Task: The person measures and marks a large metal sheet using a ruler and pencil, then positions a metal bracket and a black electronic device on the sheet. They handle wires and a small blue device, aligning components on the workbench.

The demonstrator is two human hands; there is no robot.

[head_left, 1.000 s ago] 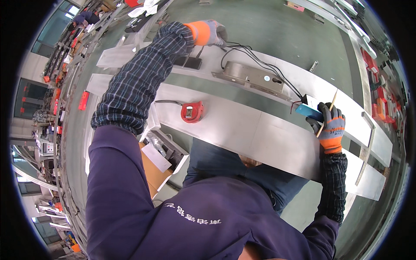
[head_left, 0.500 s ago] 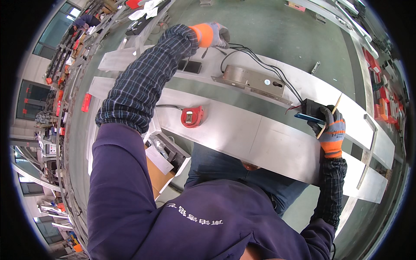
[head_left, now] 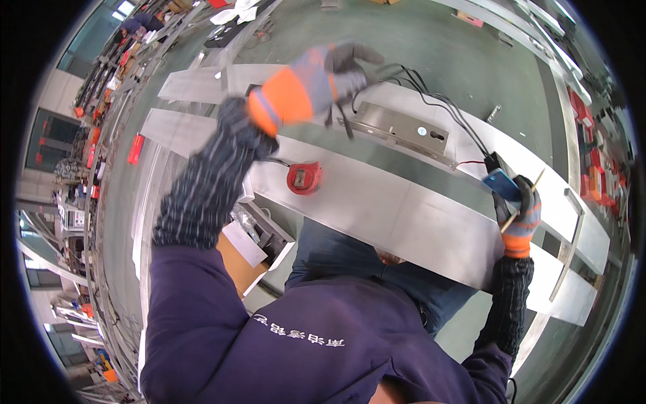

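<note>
My left hand, in an orange-and-grey glove and smeared by motion, is curled around black cables above the far metal panel. Loose dark cable ends dangle beneath it. On the right, my gloved right hand grips a small black box with a blue face, along with a thin pale stick. The cables run to this box, and a red wire shows at its left side. Between my hands lies a long metal case with a keyhole-shaped slot, lengthwise by the far panel.
Two long silvery panels span the space before me, with a gap between them. A red tape measure rests on the near one. Below it stands an open carton with packaged parts. Racks and red boxes line the right side.
My left hand has come nearer and lower, bringing the cable ends toward the metal case. In my right hand the box has tilted, so its blue face shows more.
</note>
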